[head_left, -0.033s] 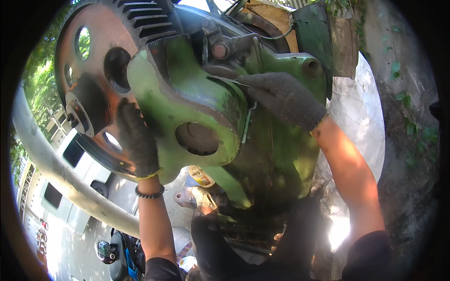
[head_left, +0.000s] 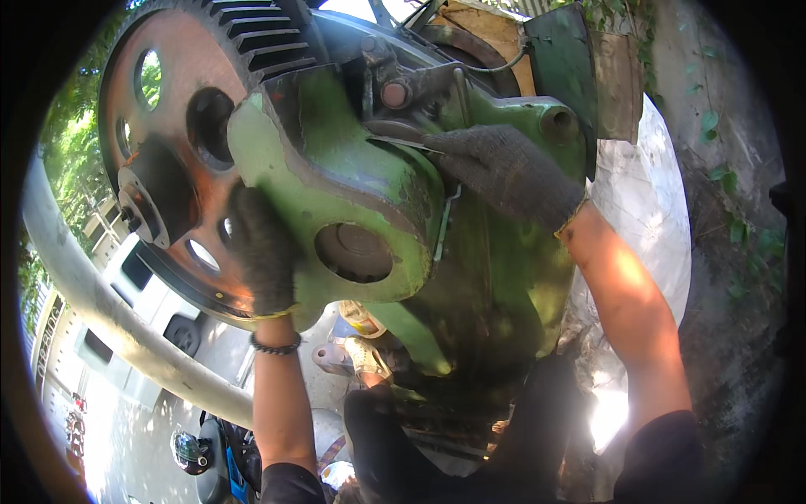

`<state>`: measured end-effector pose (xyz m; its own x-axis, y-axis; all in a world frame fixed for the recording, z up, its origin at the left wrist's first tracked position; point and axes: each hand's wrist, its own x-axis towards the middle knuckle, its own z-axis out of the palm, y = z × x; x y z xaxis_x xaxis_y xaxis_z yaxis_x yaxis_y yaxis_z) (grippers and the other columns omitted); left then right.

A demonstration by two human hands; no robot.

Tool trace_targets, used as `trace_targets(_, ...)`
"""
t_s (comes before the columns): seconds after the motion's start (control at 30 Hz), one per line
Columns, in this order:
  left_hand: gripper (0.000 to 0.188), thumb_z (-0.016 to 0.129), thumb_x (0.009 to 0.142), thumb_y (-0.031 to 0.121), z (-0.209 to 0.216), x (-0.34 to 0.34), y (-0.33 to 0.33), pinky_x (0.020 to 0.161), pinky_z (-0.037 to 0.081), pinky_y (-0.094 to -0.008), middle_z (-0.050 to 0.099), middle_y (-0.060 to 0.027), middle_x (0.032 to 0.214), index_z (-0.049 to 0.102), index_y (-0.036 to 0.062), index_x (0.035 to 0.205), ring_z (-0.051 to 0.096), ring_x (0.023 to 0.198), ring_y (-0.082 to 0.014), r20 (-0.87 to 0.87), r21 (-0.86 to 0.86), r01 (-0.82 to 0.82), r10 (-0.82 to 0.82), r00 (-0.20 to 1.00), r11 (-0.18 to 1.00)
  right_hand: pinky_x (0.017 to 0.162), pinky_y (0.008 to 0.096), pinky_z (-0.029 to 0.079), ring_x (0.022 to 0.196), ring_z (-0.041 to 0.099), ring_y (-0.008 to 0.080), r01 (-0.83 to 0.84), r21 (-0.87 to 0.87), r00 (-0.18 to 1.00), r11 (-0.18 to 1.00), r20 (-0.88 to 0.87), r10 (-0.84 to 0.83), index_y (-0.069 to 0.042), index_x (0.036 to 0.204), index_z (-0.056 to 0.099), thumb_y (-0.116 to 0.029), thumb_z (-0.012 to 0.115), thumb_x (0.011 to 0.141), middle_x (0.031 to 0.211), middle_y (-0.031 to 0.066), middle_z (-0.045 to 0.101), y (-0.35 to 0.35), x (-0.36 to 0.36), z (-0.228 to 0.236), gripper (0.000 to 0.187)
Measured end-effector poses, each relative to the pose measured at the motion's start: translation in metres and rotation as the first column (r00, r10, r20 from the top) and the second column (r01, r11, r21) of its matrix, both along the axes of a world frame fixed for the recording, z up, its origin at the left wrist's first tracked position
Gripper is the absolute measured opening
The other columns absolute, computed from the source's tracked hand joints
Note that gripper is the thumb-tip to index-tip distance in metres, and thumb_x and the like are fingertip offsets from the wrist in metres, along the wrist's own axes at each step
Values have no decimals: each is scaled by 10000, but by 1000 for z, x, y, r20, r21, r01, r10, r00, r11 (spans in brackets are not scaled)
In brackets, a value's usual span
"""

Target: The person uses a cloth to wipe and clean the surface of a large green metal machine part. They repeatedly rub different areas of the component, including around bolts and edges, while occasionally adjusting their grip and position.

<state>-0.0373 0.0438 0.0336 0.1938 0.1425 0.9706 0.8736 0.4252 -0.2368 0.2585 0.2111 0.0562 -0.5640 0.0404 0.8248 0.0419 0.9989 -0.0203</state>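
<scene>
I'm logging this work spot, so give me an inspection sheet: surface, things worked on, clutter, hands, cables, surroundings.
Surface: green machine casing, paint worn along its edges.
Job's things: big reddish toothed wheel at left; thin metal strip over the casing.
Clutter: metal part on the ground near a foot.
Hands: both dark-gloved; left hand blurred beside the wheel, contact unclear; right hand over the casing, fingertips at the strip, grip unconfirmed.
Cables: one thin pale cable near the top.
Surroundings: curved pale pole, white vehicle, helmet, wall with climbing plants.
</scene>
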Motion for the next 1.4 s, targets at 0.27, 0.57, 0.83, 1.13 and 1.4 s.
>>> trace_targets(0.27,284,438,1059,192,-28,1,25,817,449,-485,636,-238,1008,596,-42,1090,592,898,-403,395,231,392,-454,799,891,873,384,564,960,713,325,13,147,999,989,-30,-9,-55,1264,676,-130,630,972,1088,205,720,4,-12,3,305)
trace_targets(0.57,262,403,1064,147,-27,-5,22,837,442,-474,620,-212,992,576,-49,1059,585,913,-399,418,258,463,-530,738,848,867,394,556,972,705,348,-41,-69,999,997,-31,39,-73,1275,670,-153,628,966,1089,215,708,0,-17,-2,321)
trace_targets(0.83,347,415,1075,248,-24,9,23,801,437,-453,612,-214,952,575,-49,994,555,839,-355,492,293,454,-540,683,842,868,413,552,980,701,357,-64,-44,986,997,-158,56,-71,1261,678,-170,635,960,1085,227,704,1,-29,-13,320)
trace_targets(1.13,387,443,1076,292,-23,24,20,772,446,-402,613,-192,916,595,-57,1005,557,839,-276,498,399,483,-626,600,780,881,419,540,1006,684,392,-14,-199,982,980,-189,-24,-62,1259,675,-220,610,963,1095,253,688,3,-47,-23,342)
trace_targets(1.4,370,448,1076,279,-23,17,17,782,440,-396,607,-174,927,591,-56,1016,556,842,-261,360,271,413,-490,794,869,894,433,533,1032,671,392,-115,-159,953,981,-296,64,-74,1244,685,-224,593,975,1112,230,694,-11,-54,-16,322)
